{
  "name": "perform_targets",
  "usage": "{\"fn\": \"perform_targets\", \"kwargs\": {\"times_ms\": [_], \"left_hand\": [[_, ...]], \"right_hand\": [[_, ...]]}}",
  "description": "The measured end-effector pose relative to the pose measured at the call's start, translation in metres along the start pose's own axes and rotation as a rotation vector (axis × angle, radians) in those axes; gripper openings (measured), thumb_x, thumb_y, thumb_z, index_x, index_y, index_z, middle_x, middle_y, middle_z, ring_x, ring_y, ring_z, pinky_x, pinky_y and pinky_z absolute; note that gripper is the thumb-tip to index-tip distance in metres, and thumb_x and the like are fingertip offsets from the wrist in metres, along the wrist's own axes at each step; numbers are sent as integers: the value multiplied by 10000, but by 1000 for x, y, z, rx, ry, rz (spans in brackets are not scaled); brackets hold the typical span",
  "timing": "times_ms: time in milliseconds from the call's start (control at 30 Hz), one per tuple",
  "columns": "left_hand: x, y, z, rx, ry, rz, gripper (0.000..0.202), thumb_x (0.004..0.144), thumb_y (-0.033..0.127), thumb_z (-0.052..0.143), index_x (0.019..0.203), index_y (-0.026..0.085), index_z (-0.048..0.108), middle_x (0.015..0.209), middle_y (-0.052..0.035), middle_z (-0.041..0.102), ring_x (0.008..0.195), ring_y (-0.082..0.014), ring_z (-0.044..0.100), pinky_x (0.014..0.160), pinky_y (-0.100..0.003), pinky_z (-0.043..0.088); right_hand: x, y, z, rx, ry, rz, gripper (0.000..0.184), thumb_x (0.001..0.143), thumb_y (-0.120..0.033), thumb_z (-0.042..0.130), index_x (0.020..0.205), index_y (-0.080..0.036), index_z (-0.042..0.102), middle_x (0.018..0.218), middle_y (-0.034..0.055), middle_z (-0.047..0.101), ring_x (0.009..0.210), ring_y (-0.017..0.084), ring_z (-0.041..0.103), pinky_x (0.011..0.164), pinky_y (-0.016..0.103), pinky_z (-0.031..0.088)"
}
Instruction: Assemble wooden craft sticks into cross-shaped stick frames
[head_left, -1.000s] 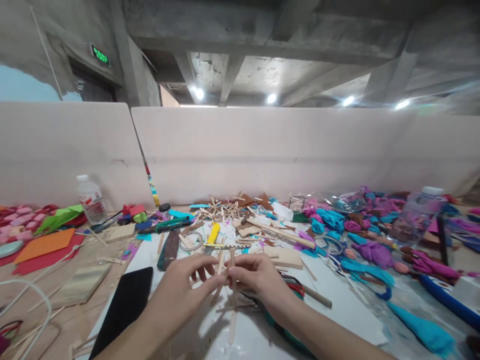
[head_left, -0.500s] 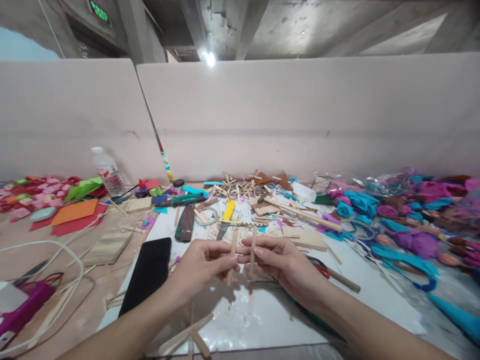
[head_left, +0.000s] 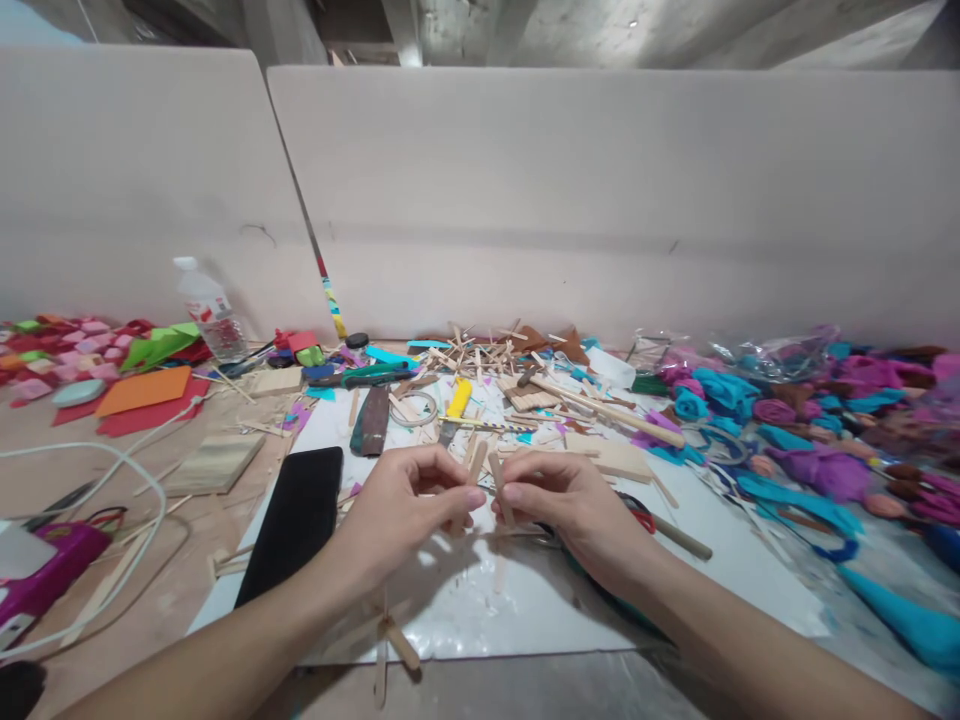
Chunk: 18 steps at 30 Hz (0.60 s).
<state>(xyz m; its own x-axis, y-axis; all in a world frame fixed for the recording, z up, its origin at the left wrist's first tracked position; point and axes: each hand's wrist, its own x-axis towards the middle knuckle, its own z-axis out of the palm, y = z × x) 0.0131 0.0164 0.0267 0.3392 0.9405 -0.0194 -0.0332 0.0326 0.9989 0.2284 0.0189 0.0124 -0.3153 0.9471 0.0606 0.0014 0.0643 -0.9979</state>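
My left hand [head_left: 409,503] and my right hand [head_left: 568,500] meet above a white sheet [head_left: 525,610] at the table's middle. Each hand pinches a short flat wooden stick [head_left: 489,472]; the two sticks lean toward each other between my fingertips. Both hands are closed, thumbs against forefingers. More loose wooden sticks [head_left: 480,365] lie piled just beyond my hands, with a yellow-handled cutter [head_left: 454,402] among them.
A black phone [head_left: 294,520] lies left of my hands. A plastic bottle [head_left: 206,307] stands at the back left near coloured felt pieces [head_left: 139,390]. Blue and purple fabric flowers [head_left: 787,430] cover the right. A pink glue gun [head_left: 41,575] with white cable sits front left. Pale partition boards [head_left: 525,200] close the back.
The view has tilted down a little. My hands stay together; the two sticks, upright and parallel half a second ago, now tilt toward each other, and my hands have drawn slightly closer to the table.
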Motion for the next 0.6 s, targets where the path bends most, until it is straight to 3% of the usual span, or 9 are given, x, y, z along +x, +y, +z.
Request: {"fn": "perform_targets", "kwargs": {"times_ms": [200, 300, 367, 500, 600], "left_hand": [[-4, 1, 2, -20, -42, 46, 156, 800, 244, 840, 792, 151, 715, 745, 9, 685, 700, -143, 635, 661, -251, 529], [-3, -4, -4, -57, 7, 84, 159, 897, 295, 764, 861, 177, 665, 901, -7, 723, 818, -145, 649, 755, -251, 513], [0, -8, -9, -94, 37, 99, 146, 969, 330, 676, 943, 203, 609, 952, -12, 735, 880, -153, 656, 816, -267, 507], [4, -10, -11, -140, 99, 114, 106, 1022, 336, 527, 1032, 234, 501, 807, 28, 621, 772, -146, 633, 797, -295, 512], [4, -7, -8, -108, 145, 105, 110, 1017, 342, 476, 1053, 243, 444, 830, 32, 547, 698, -133, 576, 732, -297, 501]], "right_hand": [[-4, -5, 6, -183, -24, -19, 251, 835, -462, 817, 857, -213, 795, 879, 57, 786, 785, 213, 715, 722, 325, 559], [4, -11, -13, -395, -23, -54, 284, 899, -487, 724, 960, -224, 813, 944, 79, 808, 844, 245, 729, 746, 344, 552], [11, -16, -32, -592, -26, -81, 217, 898, -431, 725, 902, -235, 819, 937, 72, 803, 859, 243, 700, 762, 336, 510], [18, -25, -64, -905, -126, -28, 196, 898, -326, 703, 758, -215, 783, 747, 45, 751, 677, 199, 630, 641, 307, 427], [16, -29, -71, -1034, -248, 28, 119, 862, -317, 751, 800, -228, 799, 784, 25, 765, 693, 196, 647, 623, 293, 408]]}}
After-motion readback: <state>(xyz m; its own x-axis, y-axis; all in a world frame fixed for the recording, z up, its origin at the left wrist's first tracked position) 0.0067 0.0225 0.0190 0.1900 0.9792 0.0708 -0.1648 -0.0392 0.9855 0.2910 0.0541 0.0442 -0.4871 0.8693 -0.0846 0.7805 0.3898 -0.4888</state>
